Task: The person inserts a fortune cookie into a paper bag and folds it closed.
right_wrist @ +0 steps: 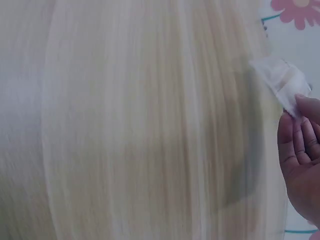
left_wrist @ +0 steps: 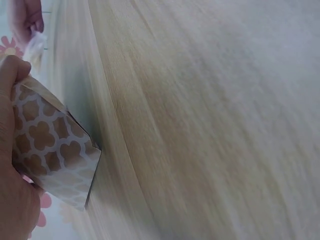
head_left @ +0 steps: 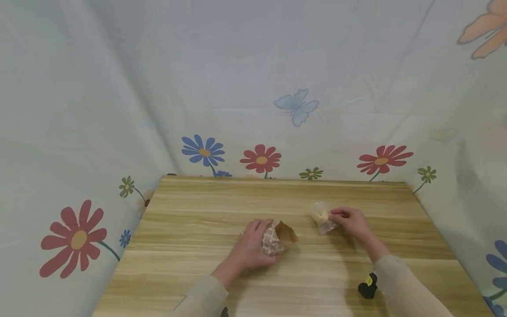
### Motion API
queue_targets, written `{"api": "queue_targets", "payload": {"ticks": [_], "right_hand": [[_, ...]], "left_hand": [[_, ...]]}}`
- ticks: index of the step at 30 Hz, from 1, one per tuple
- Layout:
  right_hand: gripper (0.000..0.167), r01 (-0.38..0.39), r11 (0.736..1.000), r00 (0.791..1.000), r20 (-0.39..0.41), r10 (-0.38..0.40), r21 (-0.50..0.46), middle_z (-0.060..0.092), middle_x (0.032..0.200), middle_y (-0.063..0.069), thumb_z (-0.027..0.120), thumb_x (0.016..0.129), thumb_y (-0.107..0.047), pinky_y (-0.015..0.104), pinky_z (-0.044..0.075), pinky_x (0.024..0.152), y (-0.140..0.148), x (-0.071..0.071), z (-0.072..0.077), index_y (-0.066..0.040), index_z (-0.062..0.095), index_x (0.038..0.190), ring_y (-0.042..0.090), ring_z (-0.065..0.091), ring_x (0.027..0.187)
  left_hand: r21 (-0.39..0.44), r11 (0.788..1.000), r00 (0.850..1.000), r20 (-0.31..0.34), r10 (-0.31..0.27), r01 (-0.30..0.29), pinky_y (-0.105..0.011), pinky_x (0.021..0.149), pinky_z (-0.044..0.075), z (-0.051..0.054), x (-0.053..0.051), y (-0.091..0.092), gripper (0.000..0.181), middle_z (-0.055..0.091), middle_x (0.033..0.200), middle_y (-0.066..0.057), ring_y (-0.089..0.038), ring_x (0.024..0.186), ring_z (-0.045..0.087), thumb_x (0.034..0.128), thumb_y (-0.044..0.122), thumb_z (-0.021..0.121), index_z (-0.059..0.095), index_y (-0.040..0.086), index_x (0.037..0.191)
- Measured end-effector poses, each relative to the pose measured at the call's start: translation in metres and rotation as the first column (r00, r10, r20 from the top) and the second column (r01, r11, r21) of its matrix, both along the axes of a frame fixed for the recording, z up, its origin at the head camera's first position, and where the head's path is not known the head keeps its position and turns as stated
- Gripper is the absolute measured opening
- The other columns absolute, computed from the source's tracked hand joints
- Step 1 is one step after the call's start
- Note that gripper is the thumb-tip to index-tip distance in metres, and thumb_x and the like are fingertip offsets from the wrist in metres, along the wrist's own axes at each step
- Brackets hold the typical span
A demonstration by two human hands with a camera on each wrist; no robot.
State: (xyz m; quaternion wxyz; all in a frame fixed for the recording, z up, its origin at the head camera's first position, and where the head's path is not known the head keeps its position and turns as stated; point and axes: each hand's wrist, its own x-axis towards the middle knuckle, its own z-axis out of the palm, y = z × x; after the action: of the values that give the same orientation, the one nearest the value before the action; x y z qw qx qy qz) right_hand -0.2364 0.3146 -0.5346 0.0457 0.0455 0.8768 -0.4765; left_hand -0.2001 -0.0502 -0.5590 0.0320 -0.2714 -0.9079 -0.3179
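Note:
My left hand (head_left: 250, 248) grips a brown paper bag (head_left: 273, 241) printed with a white lattice pattern. Its mouth gapes toward the right, showing plain brown inside; what lies deeper is hidden. In the left wrist view the bag (left_wrist: 50, 145) shows its folded bottom, with fingers and thumb around its sides. Off to the right, apart from the bag, my right hand (head_left: 352, 222) pinches the edge of a small clear plastic packet (head_left: 322, 219) holding something pale yellow. The right wrist view shows the packet (right_wrist: 285, 82) between thumb and fingertips, above the table; its contents are blurred.
A wood-grain table (head_left: 190, 211) lies under both hands. Near the right sleeve sits a small black object with a yellow label (head_left: 368, 285). White cloth with printed flowers (head_left: 237, 66) hangs behind the table and at both sides.

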Motion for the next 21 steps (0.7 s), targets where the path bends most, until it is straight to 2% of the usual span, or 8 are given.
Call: {"api": "queue_targets", "payload": {"ticks": [4,9,14,19,21], "right_hand": [[0.039,0.006,0.991,1.000,-0.012,-0.008,-0.133,0.075,0.120,0.016,0.074,0.103,-0.024,0.030,0.060,0.086,-0.012,0.008,0.007,0.006,0.072,0.128,0.015,0.066,0.099],[0.039,-0.011,0.956,1.000,-0.025,0.004,-0.292,0.076,0.110,0.008,0.075,0.102,-0.019,0.038,0.062,0.091,-0.031,0.019,0.014,0.009,0.070,0.128,0.011,0.068,0.094],[0.038,-0.041,0.922,0.998,-0.065,0.017,-0.386,0.077,0.106,0.008,0.076,0.101,-0.016,0.033,0.063,0.089,-0.052,0.028,0.019,0.011,0.069,0.127,0.011,0.071,0.093],[0.035,-0.029,0.891,0.996,-0.089,-0.013,-0.453,0.078,0.102,0.006,0.077,0.099,-0.013,0.031,0.062,0.087,-0.074,0.033,0.021,0.011,0.069,0.124,0.012,0.073,0.093],[0.034,-0.017,0.887,0.995,-0.092,-0.028,-0.461,0.078,0.100,0.003,0.078,0.098,-0.012,0.030,0.062,0.088,-0.082,0.035,0.021,0.010,0.070,0.122,0.011,0.073,0.093]], "left_hand": [[-0.006,1.000,1.000,0.015,0.012,-0.012,-0.045,0.103,0.055,0.000,-0.001,0.001,0.107,0.055,0.139,-0.005,-0.020,0.121,0.055,0.0672,0.042,0.096,0.045,0.017,0.158],[-0.015,1.000,0.999,0.028,0.026,-0.025,-0.046,0.103,0.055,0.001,-0.001,0.002,0.110,0.055,0.139,-0.006,-0.020,0.121,0.055,0.0672,0.043,0.097,0.043,0.016,0.159],[-0.023,0.999,0.999,0.011,0.035,-0.035,-0.047,0.102,0.055,0.000,-0.002,0.003,0.111,0.055,0.139,-0.006,-0.021,0.121,0.056,0.0662,0.044,0.097,0.043,0.017,0.159],[-0.031,0.999,0.999,-0.004,0.043,-0.043,-0.048,0.103,0.055,0.000,-0.003,0.003,0.111,0.055,0.139,-0.007,-0.024,0.124,0.055,0.0660,0.046,0.097,0.043,0.017,0.159],[-0.034,0.998,0.999,-0.007,0.047,-0.047,-0.049,0.104,0.055,0.001,-0.003,0.004,0.111,0.055,0.139,-0.008,-0.025,0.125,0.055,0.0659,0.046,0.097,0.043,0.016,0.158]]}}
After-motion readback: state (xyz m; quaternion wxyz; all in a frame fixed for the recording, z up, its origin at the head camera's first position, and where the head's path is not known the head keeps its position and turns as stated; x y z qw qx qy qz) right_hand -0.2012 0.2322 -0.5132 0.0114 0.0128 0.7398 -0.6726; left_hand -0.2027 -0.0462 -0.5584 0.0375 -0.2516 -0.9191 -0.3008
